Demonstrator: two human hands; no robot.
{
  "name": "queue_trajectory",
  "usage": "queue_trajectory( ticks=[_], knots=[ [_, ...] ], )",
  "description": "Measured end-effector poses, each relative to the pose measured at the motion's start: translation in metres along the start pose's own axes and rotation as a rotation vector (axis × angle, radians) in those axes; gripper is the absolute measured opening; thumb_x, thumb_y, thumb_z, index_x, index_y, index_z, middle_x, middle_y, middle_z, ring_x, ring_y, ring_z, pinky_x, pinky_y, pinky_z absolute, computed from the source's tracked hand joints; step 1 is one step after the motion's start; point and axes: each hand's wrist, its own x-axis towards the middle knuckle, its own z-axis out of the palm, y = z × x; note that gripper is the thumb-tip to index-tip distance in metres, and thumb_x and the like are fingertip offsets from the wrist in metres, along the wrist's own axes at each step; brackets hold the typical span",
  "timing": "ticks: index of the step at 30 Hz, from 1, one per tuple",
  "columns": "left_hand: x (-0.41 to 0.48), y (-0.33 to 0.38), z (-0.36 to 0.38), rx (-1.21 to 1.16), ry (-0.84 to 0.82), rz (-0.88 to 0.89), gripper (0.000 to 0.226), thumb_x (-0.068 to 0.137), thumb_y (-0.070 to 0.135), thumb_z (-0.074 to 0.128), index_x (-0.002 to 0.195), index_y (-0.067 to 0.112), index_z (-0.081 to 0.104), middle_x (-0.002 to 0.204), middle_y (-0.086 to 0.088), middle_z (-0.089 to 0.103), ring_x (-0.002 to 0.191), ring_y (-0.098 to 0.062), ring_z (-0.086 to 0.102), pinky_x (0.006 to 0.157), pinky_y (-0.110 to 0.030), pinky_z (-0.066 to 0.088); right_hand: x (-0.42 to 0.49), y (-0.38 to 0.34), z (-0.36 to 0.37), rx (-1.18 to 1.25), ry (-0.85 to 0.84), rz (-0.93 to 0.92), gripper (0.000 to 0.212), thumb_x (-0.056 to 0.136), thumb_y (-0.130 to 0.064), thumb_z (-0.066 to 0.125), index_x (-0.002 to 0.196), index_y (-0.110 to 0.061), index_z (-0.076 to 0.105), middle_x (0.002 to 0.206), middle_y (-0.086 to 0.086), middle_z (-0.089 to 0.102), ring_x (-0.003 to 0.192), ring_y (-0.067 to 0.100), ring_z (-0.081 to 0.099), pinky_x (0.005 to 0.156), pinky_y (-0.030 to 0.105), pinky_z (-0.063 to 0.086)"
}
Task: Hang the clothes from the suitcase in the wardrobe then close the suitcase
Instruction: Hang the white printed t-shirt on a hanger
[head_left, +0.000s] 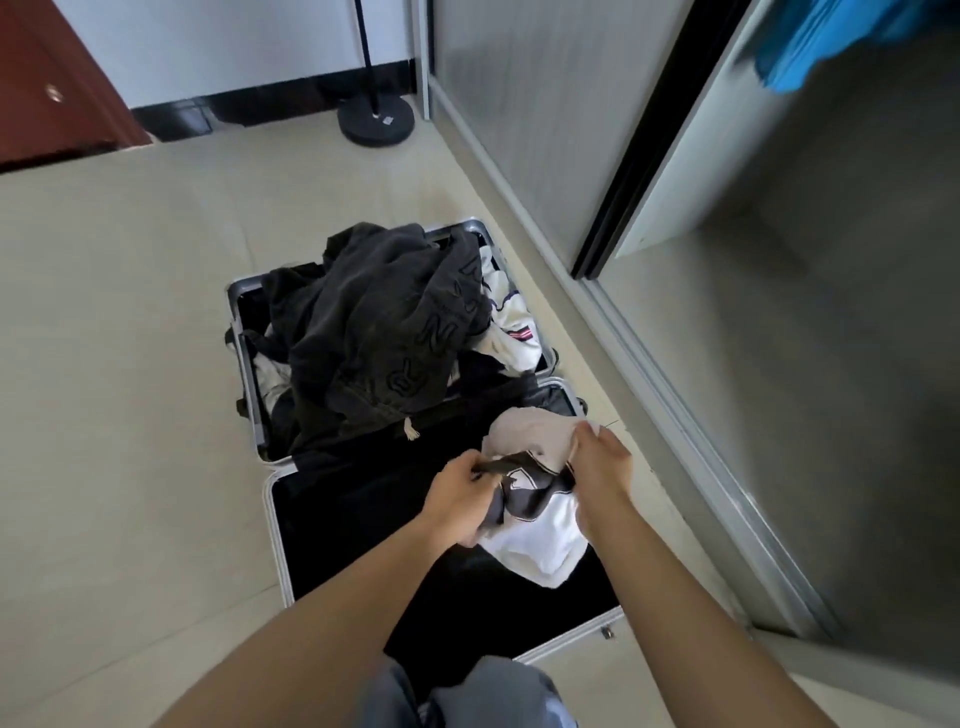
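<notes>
We hold the white-and-dark garment (540, 540) over the near half of the open suitcase (275, 530) on the floor (130, 364), left grip (457, 499) pinching its dark trim, right grip (602, 467) clenched round its pale bunched top, a dark sweatshirt (384, 332) heaped in the far half beside the wardrobe (831, 364)

Floor (130, 312): pale beige tile, evenly lit. Far wall (234, 47) white, with black skirting (260, 104) along its foot. Reddish-brown wooden panel (47, 93) with a small round knob, top left. Black pole stand (376, 122) on a round base near the wall. Wardrobe (831, 364) along the right: frosted sliding door (545, 104), pale metal frame, interior grey and shadowed.
</notes>
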Motion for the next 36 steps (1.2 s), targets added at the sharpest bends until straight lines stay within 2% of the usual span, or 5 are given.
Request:
queue_trajectory(
  ticks=[9, 18, 24, 31, 36],
  knots=[
    [-0.184, 0.214, -0.12, -0.144, 0.167, 0.207, 0.026, 0.097, 0.024, 0.049, 0.073, 0.03, 0.055, 0.061, 0.008, 0.052, 0.063, -0.011, 0.049, 0.062, -0.029, 0.037, -0.189, -0.249, -0.069, 0.022, -0.174, -0.082, 0.021, 0.078, -0.01, 0.065, 0.066, -0.018, 0.05, 0.059, 0.003, 0.034, 0.051, 0.015, 0.031, 0.044, 0.017, 0.022],
    [-0.347, 0.394, -0.216, -0.607, 0.18, 0.145, 0.031, 0.101, 0.039, 0.041, 0.106, 0.02, 0.065, 0.101, 0.0, 0.069, 0.09, -0.013, 0.064, 0.078, -0.029, 0.051, -0.377, -0.439, -0.155, -0.141, -0.691, -0.366, 0.022, 0.071, -0.015, 0.062, 0.092, -0.009, 0.067, 0.071, 0.001, 0.06, 0.061, 0.013, 0.055, 0.054, 0.023, 0.039],
    [-0.393, 0.458, -0.255, -1.105, 0.052, 0.111, 0.041, 0.096, 0.049, 0.046, 0.113, 0.018, 0.065, 0.106, -0.006, 0.071, 0.094, -0.022, 0.068, 0.073, -0.035, 0.055, -0.415, -0.461, -0.178, -0.212, -0.851, -0.366, 0.032, 0.094, -0.02, 0.048, 0.121, -0.033, 0.062, 0.099, -0.014, 0.072, 0.086, 0.004, 0.066, 0.069, 0.019, 0.048],
    [-0.396, 0.508, -0.279, -1.352, 0.091, 0.131, 0.055, 0.092, 0.054, 0.049, 0.122, 0.009, 0.059, 0.106, -0.016, 0.068, 0.091, -0.031, 0.066, 0.078, -0.046, 0.051, -0.379, -0.448, -0.179, -0.578, -0.622, -0.126, 0.044, 0.087, -0.068, 0.046, 0.113, -0.034, 0.059, 0.12, 0.001, 0.055, 0.119, 0.028, 0.052, 0.094, 0.05, 0.039],
    [-0.381, 0.54, -0.267, -1.415, 0.144, 0.171, 0.057, 0.091, 0.057, 0.05, 0.124, 0.011, 0.057, 0.097, -0.014, 0.066, 0.084, -0.029, 0.065, 0.082, -0.046, 0.051, -0.337, -0.435, -0.165, -0.232, -0.627, 0.015, 0.029, 0.087, -0.024, 0.063, 0.111, -0.006, 0.065, 0.109, 0.015, 0.066, 0.094, 0.033, 0.065, 0.065, 0.04, 0.059]
  ],
)
